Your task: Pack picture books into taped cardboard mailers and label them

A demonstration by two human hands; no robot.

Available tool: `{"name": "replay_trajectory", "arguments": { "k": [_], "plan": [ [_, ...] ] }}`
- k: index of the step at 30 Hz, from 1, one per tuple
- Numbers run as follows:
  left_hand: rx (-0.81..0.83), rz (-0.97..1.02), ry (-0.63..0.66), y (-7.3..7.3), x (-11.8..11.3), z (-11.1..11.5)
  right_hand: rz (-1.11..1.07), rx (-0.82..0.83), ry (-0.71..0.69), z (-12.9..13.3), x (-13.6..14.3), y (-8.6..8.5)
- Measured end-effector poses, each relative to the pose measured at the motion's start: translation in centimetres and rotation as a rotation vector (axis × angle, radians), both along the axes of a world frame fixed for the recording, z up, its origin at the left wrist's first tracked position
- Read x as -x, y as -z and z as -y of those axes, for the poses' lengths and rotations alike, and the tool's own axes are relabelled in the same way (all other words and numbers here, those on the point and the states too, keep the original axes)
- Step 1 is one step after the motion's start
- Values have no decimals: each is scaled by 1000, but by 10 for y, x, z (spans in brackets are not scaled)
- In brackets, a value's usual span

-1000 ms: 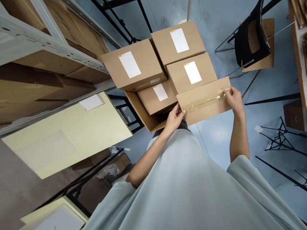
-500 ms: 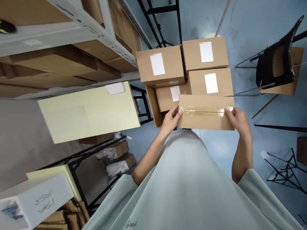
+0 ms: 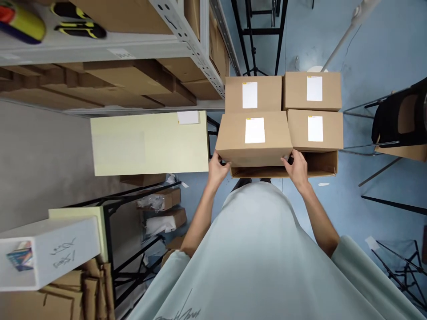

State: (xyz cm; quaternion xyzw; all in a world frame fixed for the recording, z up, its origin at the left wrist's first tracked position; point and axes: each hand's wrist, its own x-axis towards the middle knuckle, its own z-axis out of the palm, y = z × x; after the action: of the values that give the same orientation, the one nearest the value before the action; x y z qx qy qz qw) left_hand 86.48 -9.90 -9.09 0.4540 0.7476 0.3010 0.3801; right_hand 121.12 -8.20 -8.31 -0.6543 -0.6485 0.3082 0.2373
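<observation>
A closed cardboard box [image 3: 230, 134] with a white label on top is held between my two hands, over the front left of a larger open carton [image 3: 320, 171]. My left hand [image 3: 218, 170] grips its near left corner, fingers curled at the edge. At the near right corner, my right hand [image 3: 296, 170] pinches the box with the thumb on its front face. Behind it lies another labelled box [image 3: 267, 94]. Two more labelled boxes, one at the back right [image 3: 330, 92] and one nearer [image 3: 296, 129], sit to the right. The carton's near wall shows below them.
To the left are a pale yellow tabletop [image 3: 160, 151] and a metal shelf [image 3: 143, 50] loaded with cardboard. A black chair [image 3: 383, 115] stands at the right. Lower left, a white box [image 3: 73, 253] sits above folded cardboard [image 3: 66, 282]. Black frames stand around the floor.
The box in my hands has moved left over the carton and turned from its taped face to its labelled face. The view has shifted, placing the shelf and carton farther right.
</observation>
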Motion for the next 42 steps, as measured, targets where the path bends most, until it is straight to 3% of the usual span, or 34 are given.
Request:
{"name": "replay_trajectory", "arguments": {
  "k": [3,6,9,17,20,27,32,36,42],
  "plan": [
    [112,-79,-31,42,-8,1,160,-8,-70,-2,3,27],
    [205,-97,-37,68,-9,2,240,171,-123,2,13,47],
    [221,-31,-58,82,-7,-1,211,292,-87,3,23,61],
    [51,133,-156,106,-10,-34,-65,265,57,-15,35,88],
    [27,225,-160,103,-6,-15,-173,274,112,-5,32,94],
    [-43,285,-173,73,26,77,-290,324,110,42,23,100],
    [-102,340,-240,61,57,120,-263,314,50,53,51,80],
    [-177,431,-257,56,94,134,-267,249,-1,60,113,46],
    [-330,518,-282,29,183,170,-320,259,-187,93,274,4]
  ]
}}
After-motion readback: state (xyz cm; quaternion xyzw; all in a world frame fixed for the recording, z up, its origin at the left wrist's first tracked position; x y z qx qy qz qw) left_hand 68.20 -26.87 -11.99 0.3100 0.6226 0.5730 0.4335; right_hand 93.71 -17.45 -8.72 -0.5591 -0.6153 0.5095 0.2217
